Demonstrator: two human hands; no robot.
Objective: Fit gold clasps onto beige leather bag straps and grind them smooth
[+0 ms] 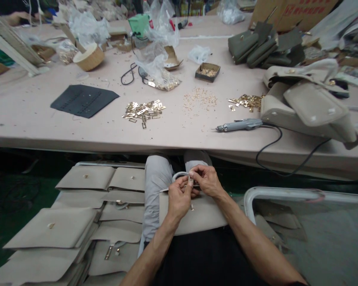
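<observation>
A beige leather bag panel (197, 216) lies across my lap below the table edge. My left hand (179, 198) is closed on its grey strap (179, 176) near the top edge. My right hand (207, 180) pinches a small gold metal fitting (191, 180) against that strap. Both hands touch each other over the panel. A second small gold fitting (192, 207) sits on the panel's face just below my left fingers.
Stacked beige panels (77, 222) lie at my left, a bin (286, 196) at my right. On the table (32, 123): gold clasps (143, 111), small screws (199, 99), an electric screwdriver (238, 125), beige bags (310, 107), dark green bags (256, 45), a black mat (83, 100).
</observation>
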